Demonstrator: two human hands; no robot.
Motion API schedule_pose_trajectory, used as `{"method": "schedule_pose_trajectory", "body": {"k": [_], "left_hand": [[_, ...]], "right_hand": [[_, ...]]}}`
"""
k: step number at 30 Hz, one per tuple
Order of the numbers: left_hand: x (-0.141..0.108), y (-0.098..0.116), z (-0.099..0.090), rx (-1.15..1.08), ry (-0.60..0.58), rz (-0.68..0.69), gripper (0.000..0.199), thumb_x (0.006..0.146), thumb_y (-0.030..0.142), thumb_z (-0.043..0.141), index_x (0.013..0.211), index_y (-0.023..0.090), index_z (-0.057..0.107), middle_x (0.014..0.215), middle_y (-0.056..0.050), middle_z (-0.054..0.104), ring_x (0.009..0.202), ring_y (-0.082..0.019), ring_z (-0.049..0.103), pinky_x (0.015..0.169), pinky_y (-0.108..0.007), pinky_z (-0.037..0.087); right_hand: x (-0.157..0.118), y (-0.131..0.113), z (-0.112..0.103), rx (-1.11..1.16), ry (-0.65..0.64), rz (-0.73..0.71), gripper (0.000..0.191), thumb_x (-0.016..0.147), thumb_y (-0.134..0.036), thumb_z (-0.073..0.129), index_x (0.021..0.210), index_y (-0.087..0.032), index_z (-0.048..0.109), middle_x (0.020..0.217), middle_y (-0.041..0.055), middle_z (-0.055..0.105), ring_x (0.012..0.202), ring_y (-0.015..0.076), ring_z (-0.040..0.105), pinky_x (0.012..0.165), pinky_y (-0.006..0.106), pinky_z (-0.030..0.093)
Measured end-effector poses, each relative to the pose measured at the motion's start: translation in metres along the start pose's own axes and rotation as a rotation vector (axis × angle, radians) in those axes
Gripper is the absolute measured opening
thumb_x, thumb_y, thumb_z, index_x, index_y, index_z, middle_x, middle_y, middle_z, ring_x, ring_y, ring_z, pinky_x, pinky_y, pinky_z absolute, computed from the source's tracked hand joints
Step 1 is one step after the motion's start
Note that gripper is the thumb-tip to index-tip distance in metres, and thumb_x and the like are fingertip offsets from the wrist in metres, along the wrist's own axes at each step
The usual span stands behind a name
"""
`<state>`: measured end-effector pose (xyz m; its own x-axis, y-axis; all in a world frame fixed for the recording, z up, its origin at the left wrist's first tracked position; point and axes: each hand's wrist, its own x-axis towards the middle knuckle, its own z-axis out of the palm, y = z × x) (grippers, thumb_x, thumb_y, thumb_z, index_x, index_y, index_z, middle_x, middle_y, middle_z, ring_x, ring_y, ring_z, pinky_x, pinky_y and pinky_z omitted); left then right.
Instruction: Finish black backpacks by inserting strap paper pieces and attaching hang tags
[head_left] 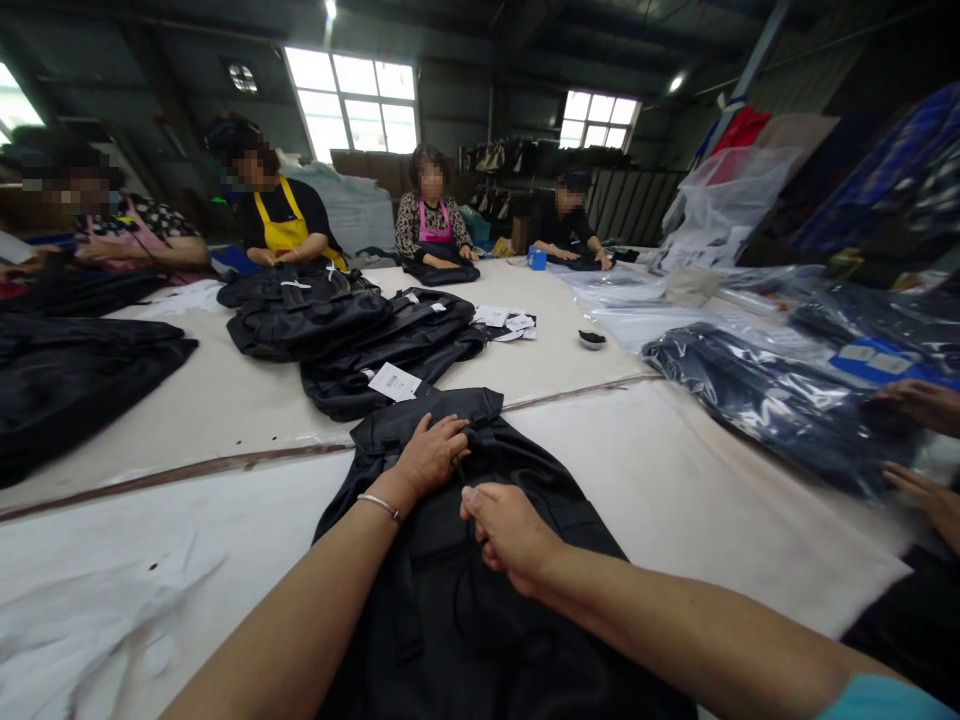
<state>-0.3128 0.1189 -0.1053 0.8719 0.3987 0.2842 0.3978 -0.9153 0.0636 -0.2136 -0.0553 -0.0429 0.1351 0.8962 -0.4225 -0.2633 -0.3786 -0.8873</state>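
A black backpack (517,620) lies on the white table in front of me, its top flap pointing away. Across its upper part rests my left hand (433,455), fingers stretched out and pressing on the fabric; a bracelet circles that wrist. My right hand (510,530) is closed in a pinch just nearer to me and to the right. A thin black cord (460,474) runs from under my left fingertips to the right fingers, and a loose length appears to hang below. Beyond the flap lies a white printed tag (394,382).
Several black bags (390,345) are heaped ahead. At right, a co-worker's hands (926,440) touch a plastic-wrapped dark bag (765,400). A small dish (592,340), paper tags (510,322) and clear plastic bags (637,300) lie farther off. Several people sit along the far side.
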Motion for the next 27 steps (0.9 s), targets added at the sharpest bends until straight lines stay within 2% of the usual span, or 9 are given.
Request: {"method": "schedule_pose_trajectory", "body": {"k": [5,9,12,14,16,19,23,25,27], "left_hand": [[-0.005,0.006,-0.008,0.014,-0.030,-0.020,0.018,0.093,0.030,0.049,0.102,0.023,0.063,0.141,-0.009,0.051,0.134,-0.028,0.041,0.108,-0.058,0.030],[-0.020,0.016,-0.025,0.038,0.075,-0.059,0.024,0.090,0.031,0.053,0.110,0.025,0.065,0.141,-0.011,0.049,0.129,-0.030,0.044,0.104,-0.053,0.037],[-0.039,0.028,-0.033,0.008,0.139,-0.195,0.030,0.093,0.033,0.047,0.114,0.022,0.066,0.112,-0.013,0.064,0.103,-0.025,0.061,0.089,-0.042,0.050],[-0.054,0.039,-0.035,-0.092,0.145,-0.305,0.033,0.096,0.034,0.041,0.111,0.020,0.067,0.095,-0.011,0.068,0.088,-0.022,0.065,0.082,-0.036,0.054],[-0.066,0.052,-0.037,-0.277,0.132,-0.403,0.034,0.096,0.035,0.040,0.110,0.020,0.067,0.092,-0.008,0.071,0.084,-0.020,0.067,0.081,-0.034,0.055],[-0.078,0.077,-0.042,-0.685,0.107,-0.544,0.034,0.095,0.038,0.042,0.112,0.022,0.066,0.099,-0.007,0.073,0.091,-0.020,0.068,0.085,-0.034,0.054],[-0.078,0.105,-0.054,-1.268,0.142,-0.815,0.036,0.088,0.044,0.055,0.114,0.020,0.064,0.106,-0.010,0.071,0.096,-0.021,0.068,0.081,-0.035,0.056],[-0.075,0.113,-0.060,-1.520,0.204,-0.974,0.036,0.084,0.044,0.061,0.108,0.018,0.062,0.092,-0.008,0.070,0.087,-0.020,0.068,0.075,-0.033,0.056],[-0.072,0.119,-0.066,-1.658,0.287,-1.097,0.032,0.082,0.044,0.063,0.099,0.018,0.061,0.074,-0.002,0.063,0.071,-0.015,0.066,0.063,-0.027,0.054]], "right_hand": [[-0.001,0.000,-0.020,-0.156,-0.014,-0.026,0.028,0.088,-0.041,0.049,0.073,-0.017,0.053,0.053,-0.0086,0.037,0.036,0.0029,0.027,0.037,0.018,0.018],[0.007,0.002,-0.040,-0.359,-0.019,-0.078,0.020,0.086,-0.032,0.051,0.074,-0.016,0.056,0.056,-0.0060,0.042,0.042,0.0044,0.034,0.041,0.019,0.021],[0.009,0.004,-0.049,-0.422,-0.040,-0.073,0.018,0.084,-0.031,0.053,0.073,-0.017,0.055,0.057,-0.0059,0.043,0.044,0.0048,0.034,0.042,0.020,0.023],[0.009,0.005,-0.048,-0.438,-0.076,-0.024,0.018,0.083,-0.033,0.054,0.075,-0.017,0.057,0.057,-0.0058,0.045,0.042,0.0049,0.033,0.041,0.020,0.023],[0.008,0.005,-0.044,-0.451,-0.121,0.023,0.018,0.082,-0.033,0.054,0.078,-0.017,0.059,0.058,-0.0051,0.049,0.041,0.0050,0.033,0.040,0.020,0.022],[0.003,0.007,-0.034,-0.462,-0.172,0.022,0.018,0.083,-0.032,0.051,0.079,-0.017,0.060,0.061,-0.0033,0.055,0.039,0.0053,0.035,0.039,0.020,0.022],[-0.006,0.010,-0.027,-0.680,-0.349,-0.141,0.023,0.083,-0.029,0.052,0.064,-0.017,0.059,0.056,-0.0026,0.054,0.045,0.0081,0.042,0.045,0.022,0.030],[-0.007,0.010,-0.030,-0.765,-0.480,-0.253,0.023,0.079,-0.025,0.057,0.057,-0.017,0.057,0.059,-0.0016,0.056,0.055,0.0099,0.049,0.052,0.022,0.035],[-0.001,0.007,-0.034,-0.721,-0.496,-0.226,0.020,0.079,-0.023,0.057,0.061,-0.016,0.060,0.064,-0.0004,0.060,0.058,0.0107,0.053,0.054,0.022,0.037]]}}
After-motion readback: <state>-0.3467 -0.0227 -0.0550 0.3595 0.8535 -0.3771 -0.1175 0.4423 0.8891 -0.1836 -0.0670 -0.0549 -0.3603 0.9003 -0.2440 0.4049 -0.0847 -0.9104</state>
